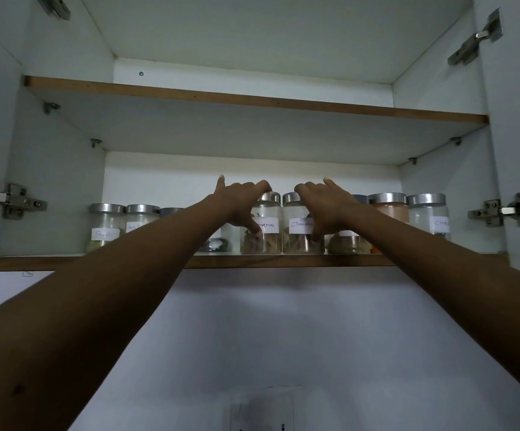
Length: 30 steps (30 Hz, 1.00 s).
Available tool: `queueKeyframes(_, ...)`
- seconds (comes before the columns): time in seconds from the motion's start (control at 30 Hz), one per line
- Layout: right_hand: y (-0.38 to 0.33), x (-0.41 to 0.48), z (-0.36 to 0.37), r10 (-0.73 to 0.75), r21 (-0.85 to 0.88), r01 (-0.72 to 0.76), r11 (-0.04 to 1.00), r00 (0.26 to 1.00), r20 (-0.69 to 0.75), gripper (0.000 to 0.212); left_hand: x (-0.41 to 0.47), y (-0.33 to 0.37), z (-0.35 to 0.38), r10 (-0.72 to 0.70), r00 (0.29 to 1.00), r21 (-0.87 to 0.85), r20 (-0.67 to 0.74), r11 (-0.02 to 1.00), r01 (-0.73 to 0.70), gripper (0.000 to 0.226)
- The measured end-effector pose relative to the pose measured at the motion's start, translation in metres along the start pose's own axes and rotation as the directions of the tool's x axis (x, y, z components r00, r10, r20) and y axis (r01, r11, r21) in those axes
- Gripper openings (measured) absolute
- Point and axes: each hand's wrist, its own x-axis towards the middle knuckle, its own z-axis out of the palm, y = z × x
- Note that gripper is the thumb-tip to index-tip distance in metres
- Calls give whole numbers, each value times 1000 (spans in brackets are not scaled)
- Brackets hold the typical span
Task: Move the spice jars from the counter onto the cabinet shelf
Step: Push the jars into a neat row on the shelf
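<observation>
Glass spice jars (428, 217) with steel lids stand in row on lower cabinet shelf (97, 262). Far left: jar labelled Fennel (104, 227). Centre: left hand (242, 204) wraps left cinnamon jar (264, 227), fingers over lid, thumb on label. Touching beside it, right cinnamon jar (300, 227) gripped likewise by right hand (327, 209). Upper shelf (252, 101) above.

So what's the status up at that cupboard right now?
Left hand gripping one cinnamon jar, right hand gripping its twin. Both jars standing on the lower shelf, mid-row. Neighbouring jars crowd either side; upper shelf bare.
</observation>
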Motion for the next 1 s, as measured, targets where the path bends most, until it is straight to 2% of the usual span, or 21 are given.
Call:
queueKeyframes(0.37,-14,30,22,-12,-140,10,990,1000,-13,84,19,-23,27,4,1000,21,-31,1000,-3,87)
queueKeyframes(0.7,-19,63,50,-2,-193,-1,981,1000,-15,85,48,-43,57,0,999,9,-39,1000,0,85)
queueKeyframes(1.0,-20,93,76,-3,-175,-4,985,999,-38,73,72,-55,80,-36,999,-19,14,999,37,82)
